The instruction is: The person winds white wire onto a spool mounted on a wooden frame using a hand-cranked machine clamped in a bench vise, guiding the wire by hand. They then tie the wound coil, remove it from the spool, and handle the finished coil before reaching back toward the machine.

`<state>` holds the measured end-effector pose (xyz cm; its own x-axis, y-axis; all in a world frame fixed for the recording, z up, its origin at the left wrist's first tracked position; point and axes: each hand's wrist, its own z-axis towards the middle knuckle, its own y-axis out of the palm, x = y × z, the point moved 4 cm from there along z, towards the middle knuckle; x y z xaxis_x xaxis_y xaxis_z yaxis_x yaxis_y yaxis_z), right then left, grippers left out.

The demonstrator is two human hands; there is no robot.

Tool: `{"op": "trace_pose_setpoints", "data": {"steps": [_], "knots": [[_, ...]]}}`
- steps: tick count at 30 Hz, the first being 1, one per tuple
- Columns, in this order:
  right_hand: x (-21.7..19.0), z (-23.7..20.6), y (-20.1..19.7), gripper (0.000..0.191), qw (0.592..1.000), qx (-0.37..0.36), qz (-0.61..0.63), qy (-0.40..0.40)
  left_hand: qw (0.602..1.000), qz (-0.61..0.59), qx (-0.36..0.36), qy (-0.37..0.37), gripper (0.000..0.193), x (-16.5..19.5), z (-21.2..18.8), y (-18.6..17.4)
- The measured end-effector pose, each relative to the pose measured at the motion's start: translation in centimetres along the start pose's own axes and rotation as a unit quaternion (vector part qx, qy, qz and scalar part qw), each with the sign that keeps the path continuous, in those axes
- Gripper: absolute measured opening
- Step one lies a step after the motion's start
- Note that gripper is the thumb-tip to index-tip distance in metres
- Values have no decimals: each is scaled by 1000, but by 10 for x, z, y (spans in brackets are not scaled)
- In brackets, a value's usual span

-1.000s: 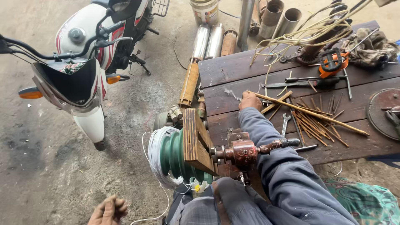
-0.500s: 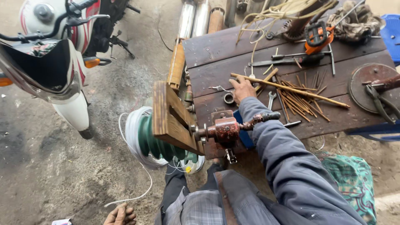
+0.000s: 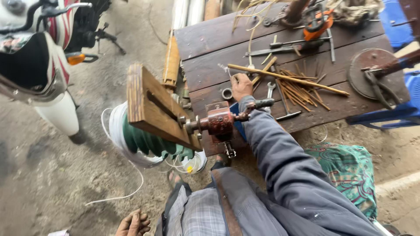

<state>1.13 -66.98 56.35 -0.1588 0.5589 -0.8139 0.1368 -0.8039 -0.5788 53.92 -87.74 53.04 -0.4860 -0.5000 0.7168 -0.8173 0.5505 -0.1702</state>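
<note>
Head view shows our right hand (image 3: 241, 85) mid-frame, fingers curled on the bench (image 3: 210, 39) beside a ring (image 3: 227, 93), left hand (image 3: 133, 223) loosely open bottom left; we should grasp the ring squarely.

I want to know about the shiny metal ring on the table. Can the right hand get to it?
Probably yes. The right hand rests on the wooden table, and the small metal ring lies just beside it on bare wood. Nothing sits between them, so the way looks free.
</note>
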Motion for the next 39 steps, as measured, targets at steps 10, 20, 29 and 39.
{"op": "trace_pose_setpoints", "data": {"steps": [10,20,29,39], "knots": [[72,-70,-138,12,876,-11,472,100,992,19,-79,96,32,15,7,9],[55,-358,-111,19,856,-47,473,201,878,236,-364,203,31,43,-52,51],[-14,-510,-51,14,799,-84,535,262,680,271,-523,437,40,46,-168,95],[-22,-538,-68,15,883,-170,386,207,805,96,-573,123,48,-21,-158,90]]}}
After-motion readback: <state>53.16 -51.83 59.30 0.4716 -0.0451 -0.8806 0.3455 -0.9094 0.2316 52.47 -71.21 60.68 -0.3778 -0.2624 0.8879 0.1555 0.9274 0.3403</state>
